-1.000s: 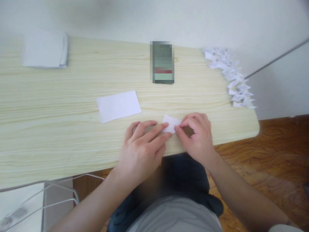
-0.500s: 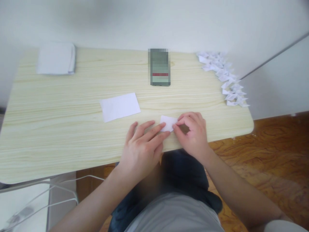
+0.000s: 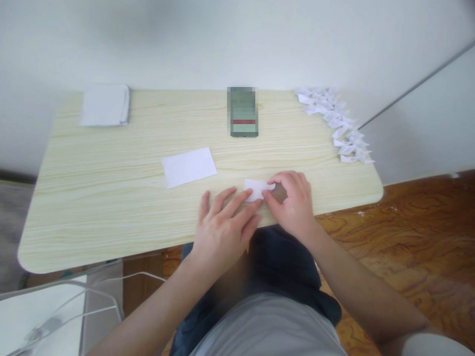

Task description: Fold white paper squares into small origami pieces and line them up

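Note:
A small folded piece of white paper (image 3: 254, 186) lies flat near the table's front edge, between my two hands. My left hand (image 3: 224, 225) is open, fingers spread, with its fingertips pressing on the paper's left and lower part. The thumb and forefinger of my right hand (image 3: 291, 200) are curled around the paper's right end and grip it; its edge bends up a little there. Fingertips cover parts of the paper. Up and to the left, a larger white sheet (image 3: 190, 167) lies untouched on the table.
On the pale wood-grain table (image 3: 111, 198), a stack of white paper (image 3: 104, 105) sits at the back left and a blurred-out phone (image 3: 243, 112) at the back middle. Several folded white paper pieces (image 3: 336, 118) line the right edge. White cables (image 3: 107, 294) hang below left.
My right thumb and forefinger have shifted slightly on the paper's right end and sit a bit farther apart. The left hand stays on the paper. The whole view has shifted slightly.

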### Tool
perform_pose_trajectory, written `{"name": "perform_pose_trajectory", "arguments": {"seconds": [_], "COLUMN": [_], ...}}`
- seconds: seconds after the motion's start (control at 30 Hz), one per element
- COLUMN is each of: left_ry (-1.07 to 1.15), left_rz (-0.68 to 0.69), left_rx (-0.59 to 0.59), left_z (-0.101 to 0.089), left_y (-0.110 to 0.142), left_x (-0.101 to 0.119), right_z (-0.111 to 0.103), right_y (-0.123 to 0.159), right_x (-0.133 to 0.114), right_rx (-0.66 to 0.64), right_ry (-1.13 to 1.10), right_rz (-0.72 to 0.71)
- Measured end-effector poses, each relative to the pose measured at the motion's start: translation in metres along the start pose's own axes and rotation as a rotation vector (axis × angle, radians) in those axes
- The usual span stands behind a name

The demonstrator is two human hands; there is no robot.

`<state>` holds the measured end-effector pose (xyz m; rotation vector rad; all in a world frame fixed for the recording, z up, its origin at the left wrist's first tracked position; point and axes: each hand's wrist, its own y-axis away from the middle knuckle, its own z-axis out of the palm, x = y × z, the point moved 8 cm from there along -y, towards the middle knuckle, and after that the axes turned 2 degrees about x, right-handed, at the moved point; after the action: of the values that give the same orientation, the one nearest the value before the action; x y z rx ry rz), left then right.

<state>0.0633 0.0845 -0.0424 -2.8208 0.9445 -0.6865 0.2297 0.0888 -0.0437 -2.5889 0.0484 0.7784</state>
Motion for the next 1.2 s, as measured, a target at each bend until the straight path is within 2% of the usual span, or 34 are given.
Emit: {"name": "perform_pose_trajectory", "arguments": {"seconds": [0.27, 0.4, 0.53, 0.77, 1.0, 1.2], "left_ry": [-0.032, -0.042, -0.033, 0.028, 0.130, 0.158], "left_rz": [-0.073, -0.072, -0.058, -0.045, 0.011, 0.067], "left_rx": [-0.020, -0.007, 0.017, 0.090, 0.100, 0.083], "left_z": [0.002, 0.004, 0.006, 0.004, -0.007, -0.008], "left_y": [0.008, 0.012, 0.019, 0.030, 0.015, 0.000], "left_x": [0.011, 0.016, 0.019, 0.016, 0.005, -0.006], "right_z": [-0.004, -0.004, -0.005, -0.002, -0.002, -0.003], "right_y": [0.006, 0.005, 0.007, 0.013, 0.014, 0.015], "right_x": [0.004, 0.006, 0.005, -0.001, 0.001, -0.002], "right_rx": [0.047, 0.053, 0.057, -0.075, -0.082, -0.066], "right_ry": [0.039, 0.054, 0.043, 0.020, 0.005, -0.004], "right_rz": [0.026, 0.044, 0.004, -0.103, -0.112, -0.105]}}
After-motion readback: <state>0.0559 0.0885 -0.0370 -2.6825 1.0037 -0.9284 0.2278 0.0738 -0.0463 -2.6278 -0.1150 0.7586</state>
